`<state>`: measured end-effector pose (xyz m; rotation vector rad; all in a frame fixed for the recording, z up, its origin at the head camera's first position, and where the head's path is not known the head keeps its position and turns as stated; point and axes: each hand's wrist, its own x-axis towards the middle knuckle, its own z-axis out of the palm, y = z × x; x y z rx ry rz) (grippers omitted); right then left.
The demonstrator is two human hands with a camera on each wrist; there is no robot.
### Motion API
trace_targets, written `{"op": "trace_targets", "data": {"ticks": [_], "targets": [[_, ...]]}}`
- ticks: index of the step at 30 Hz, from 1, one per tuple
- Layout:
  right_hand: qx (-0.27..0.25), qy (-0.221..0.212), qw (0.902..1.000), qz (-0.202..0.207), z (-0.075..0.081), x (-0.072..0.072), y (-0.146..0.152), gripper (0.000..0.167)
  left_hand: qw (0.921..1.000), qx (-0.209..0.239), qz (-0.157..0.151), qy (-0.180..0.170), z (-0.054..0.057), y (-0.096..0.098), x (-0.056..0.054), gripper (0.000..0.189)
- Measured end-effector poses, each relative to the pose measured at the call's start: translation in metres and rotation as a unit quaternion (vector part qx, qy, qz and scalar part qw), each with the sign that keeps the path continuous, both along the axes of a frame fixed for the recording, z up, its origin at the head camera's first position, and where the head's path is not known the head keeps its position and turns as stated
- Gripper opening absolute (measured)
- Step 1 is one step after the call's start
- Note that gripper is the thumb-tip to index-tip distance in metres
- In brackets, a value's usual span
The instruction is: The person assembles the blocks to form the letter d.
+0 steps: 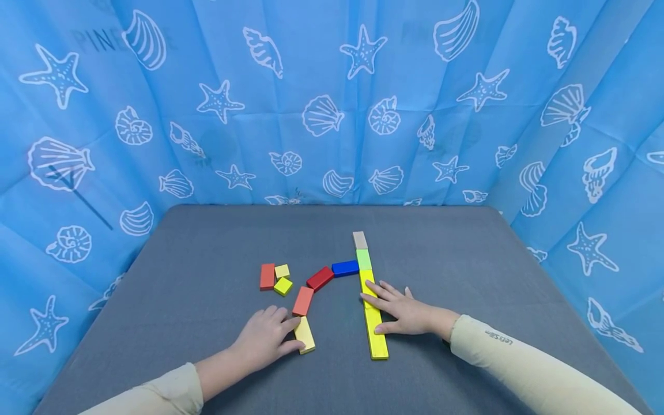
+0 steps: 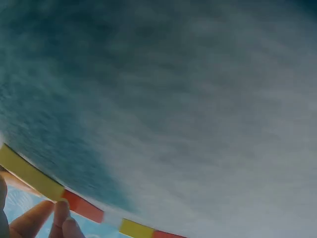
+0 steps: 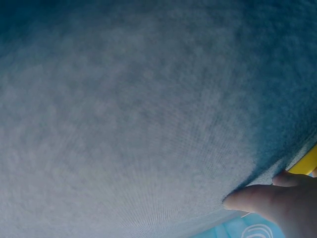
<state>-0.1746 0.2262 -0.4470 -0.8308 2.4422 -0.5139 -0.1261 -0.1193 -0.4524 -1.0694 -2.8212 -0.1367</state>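
Head view: from my remote station I look forward and down from above the near side, the widest of my 3 views, over the tabletop (image 1: pixel 441 248) to the patterned curtain (image 1: pixel 321 150) along its far edge. Left wrist view: I look from close over the tabletop, which fills most of the frame, the curtain appearing beneath it as if inverted; shared with the head view are the left hand (image 1: pixel 261 340) and pale yellow block (image 1: pixel 306 333). Right wrist view: similarly close and inverted, sharing the right hand (image 1: pixel 407 314) and a yellow block (image 3: pixel 305 161).
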Motion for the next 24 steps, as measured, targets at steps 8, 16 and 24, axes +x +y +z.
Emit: {"op": "trace_targets", "data": {"ticks": [8, 16, 24], "targets": [[0.002, 0.002, 1.0000, -0.002, 0.000, 0.001, -0.001, 0.077, 0.9960, 0.041, 0.038, 0.070, -0.006, -0.025, -0.023, 0.039], [0.002, 0.003, 1.0000, -0.002, 0.001, 0.001, 0.001, 0.076, 0.9930, 0.061, 0.083, 0.058, -0.012, -0.056, -0.069, 0.056], [0.001, 0.005, 1.0000, 0.001, 0.000, 0.001, 0.000, 0.076, 0.9967, 0.048, 0.056, -0.035, -0.014, -0.070, -0.090, 0.077]]}}
